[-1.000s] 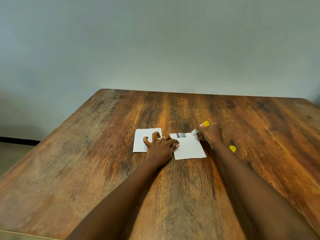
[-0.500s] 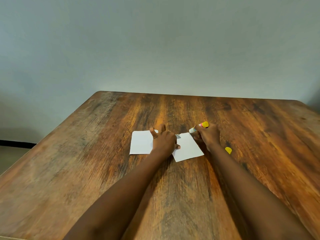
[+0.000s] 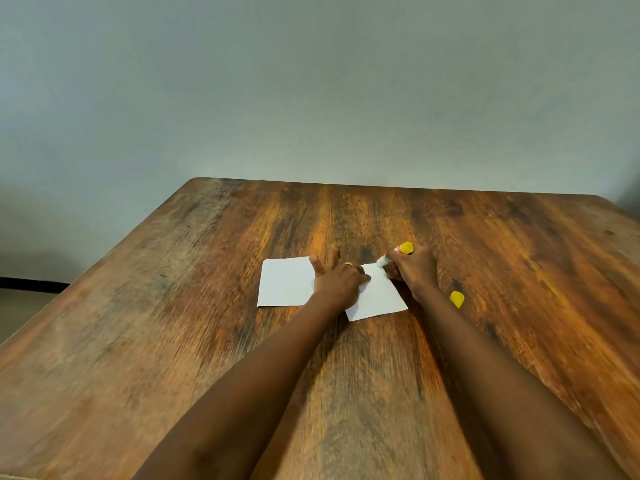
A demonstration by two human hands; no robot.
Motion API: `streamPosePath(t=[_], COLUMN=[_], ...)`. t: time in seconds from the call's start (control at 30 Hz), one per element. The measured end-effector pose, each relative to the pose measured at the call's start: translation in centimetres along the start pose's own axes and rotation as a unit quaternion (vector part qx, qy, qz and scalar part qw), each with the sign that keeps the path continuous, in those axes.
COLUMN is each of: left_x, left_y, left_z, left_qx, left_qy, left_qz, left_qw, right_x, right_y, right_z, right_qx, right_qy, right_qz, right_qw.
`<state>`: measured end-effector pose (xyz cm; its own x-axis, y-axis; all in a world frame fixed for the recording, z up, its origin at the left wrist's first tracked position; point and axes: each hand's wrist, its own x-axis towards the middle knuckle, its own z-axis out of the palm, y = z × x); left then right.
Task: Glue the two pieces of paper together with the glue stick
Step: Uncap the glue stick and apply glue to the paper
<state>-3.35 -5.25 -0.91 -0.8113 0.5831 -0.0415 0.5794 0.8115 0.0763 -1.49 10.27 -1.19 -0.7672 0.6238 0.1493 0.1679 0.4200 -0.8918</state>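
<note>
Glue stick (image 3: 387, 258), gripped in the curled right hand (image 3: 414, 271), seemingly touches the right paper (image 3: 377, 299); the left hand (image 3: 337, 282), fingers spread, should pin it through short strokes.

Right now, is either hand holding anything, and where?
The right hand grips the glue stick around its middle; the left hand only presses the paper.

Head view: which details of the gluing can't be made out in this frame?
- Tip of the white glue stick with yellow end: head view, too small and blurred to tell whether it touches the right white paper square.
- Inner edges of that sheet and the left white paper square: head view, covered by the left hand; overlap unknown.
- Glue stick's middle: head view, wrapped by the right hand.
</note>
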Motion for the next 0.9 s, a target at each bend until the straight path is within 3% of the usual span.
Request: streamPosePath(t=[0.9], left_x=[0.1], left_y=[0.2], left_z=[-0.1], left_qx=[0.001], left_qy=[-0.013], left_qz=[-0.021], left_qw=[1.0], right_x=[-1.2], right_y=[-0.8], right_z=[-0.5], right_qx=[-0.047], right_qy=[-0.011], right_qz=[-0.006], right_qw=[0.999])
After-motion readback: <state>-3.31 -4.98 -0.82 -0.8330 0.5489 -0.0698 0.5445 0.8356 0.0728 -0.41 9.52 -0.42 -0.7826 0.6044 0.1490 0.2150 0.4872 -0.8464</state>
